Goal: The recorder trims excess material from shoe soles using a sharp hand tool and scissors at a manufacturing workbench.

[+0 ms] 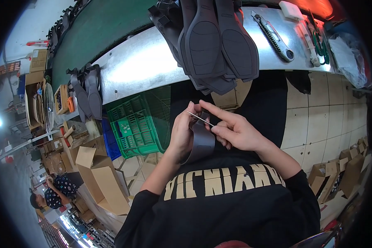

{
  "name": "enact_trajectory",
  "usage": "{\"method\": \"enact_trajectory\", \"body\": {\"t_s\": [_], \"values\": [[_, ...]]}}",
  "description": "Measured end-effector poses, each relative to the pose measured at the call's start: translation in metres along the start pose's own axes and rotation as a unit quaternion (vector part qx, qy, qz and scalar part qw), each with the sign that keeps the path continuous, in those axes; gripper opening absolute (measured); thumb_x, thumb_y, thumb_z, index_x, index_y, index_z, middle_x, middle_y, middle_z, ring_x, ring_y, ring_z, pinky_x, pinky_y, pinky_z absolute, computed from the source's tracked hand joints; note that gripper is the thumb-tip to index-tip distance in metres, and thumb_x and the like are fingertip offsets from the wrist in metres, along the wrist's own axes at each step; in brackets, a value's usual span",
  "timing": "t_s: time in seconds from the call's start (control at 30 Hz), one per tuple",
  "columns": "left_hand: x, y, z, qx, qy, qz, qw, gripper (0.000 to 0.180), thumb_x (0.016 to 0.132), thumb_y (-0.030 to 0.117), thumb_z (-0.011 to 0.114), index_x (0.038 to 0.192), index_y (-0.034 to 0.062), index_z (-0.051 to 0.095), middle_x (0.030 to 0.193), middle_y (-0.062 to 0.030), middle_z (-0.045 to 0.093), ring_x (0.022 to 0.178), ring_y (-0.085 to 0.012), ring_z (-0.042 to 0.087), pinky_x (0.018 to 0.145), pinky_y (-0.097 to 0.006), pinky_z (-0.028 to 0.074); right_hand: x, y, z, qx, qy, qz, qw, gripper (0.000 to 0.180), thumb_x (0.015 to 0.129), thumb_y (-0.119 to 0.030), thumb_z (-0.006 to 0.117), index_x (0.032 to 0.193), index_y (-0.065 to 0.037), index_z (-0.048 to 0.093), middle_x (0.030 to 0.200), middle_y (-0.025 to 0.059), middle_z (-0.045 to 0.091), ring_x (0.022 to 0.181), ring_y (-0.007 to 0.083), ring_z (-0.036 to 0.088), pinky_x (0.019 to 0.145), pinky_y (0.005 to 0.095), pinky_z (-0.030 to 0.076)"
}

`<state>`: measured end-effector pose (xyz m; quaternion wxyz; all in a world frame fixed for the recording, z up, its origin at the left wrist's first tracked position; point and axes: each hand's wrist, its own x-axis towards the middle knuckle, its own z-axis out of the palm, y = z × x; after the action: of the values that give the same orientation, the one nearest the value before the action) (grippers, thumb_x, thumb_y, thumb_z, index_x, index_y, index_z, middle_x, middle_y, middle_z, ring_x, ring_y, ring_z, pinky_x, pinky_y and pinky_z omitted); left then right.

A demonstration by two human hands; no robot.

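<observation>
My left hand is closed around a dark grey, bent, sole-like piece, which curves down in front of my shirt. A thin metal rod with a pointed look lies slantwise across the piece's upper end. My right hand pinches the rod's lower end between thumb and fingers, its index finger reaching toward my left fingertips. The tool's handle, if it has one, is hidden in my right hand. Just beyond my hands, a pile of dark grey shoe soles hangs over the table's near edge.
The metal table edge carries a box cutter, green-handled scissors and a white block. More soles hang at left. A green crate and a cardboard box stand below. A co-worker is far left.
</observation>
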<state>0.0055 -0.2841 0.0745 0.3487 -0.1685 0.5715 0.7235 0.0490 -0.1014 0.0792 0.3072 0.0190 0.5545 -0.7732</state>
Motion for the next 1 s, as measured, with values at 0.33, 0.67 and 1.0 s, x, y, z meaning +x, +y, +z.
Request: {"method": "enact_trajectory", "body": {"t_s": [0.33, 0.67, 1.0], "values": [[-0.002, -0.002, -0.002, 0.011, 0.021, -0.013, 1.0, 0.055, 0.103, 0.047, 0.039, 0.108, -0.0035, 0.061, 0.076, -0.0088, 0.061, 0.066, -0.0151, 0.057, 0.062, -0.027, 0.046, -0.003, 0.006, -0.005, 0.069, -0.027, 0.012, 0.997, 0.056, 0.1, -0.004, 0.042, 0.151, -0.026, 0.035, 0.092, -0.0012, 0.06, 0.058, 0.0012, 0.042, 0.05, 0.0156, 0.04], [-0.01, -0.013, -0.001, 0.068, 0.003, 0.047, 0.997, 0.054, 0.103, 0.038, 0.037, 0.102, -0.0074, 0.065, 0.071, -0.0084, 0.06, 0.061, -0.015, 0.056, 0.06, -0.027, 0.045, -0.008, 0.029, -0.003, 0.195, -0.037, 0.026, 0.98, 0.052, 0.1, -0.001, 0.043, 0.148, -0.021, 0.04, 0.095, 0.0005, 0.061, 0.055, 0.0013, 0.039, 0.046, 0.0158, 0.037], [-0.001, -0.025, -0.004, -0.025, 0.067, -0.035, 0.997, 0.052, 0.101, 0.046, 0.041, 0.103, -0.003, 0.059, 0.077, -0.0094, 0.062, 0.062, -0.0152, 0.058, 0.061, -0.027, 0.046, -0.006, 0.018, 0.007, 0.124, 0.006, 0.041, 0.991, 0.056, 0.099, -0.004, 0.047, 0.151, -0.02, 0.035, 0.091, -0.0005, 0.062, 0.055, 0.002, 0.041, 0.047, 0.0165, 0.038]]}}
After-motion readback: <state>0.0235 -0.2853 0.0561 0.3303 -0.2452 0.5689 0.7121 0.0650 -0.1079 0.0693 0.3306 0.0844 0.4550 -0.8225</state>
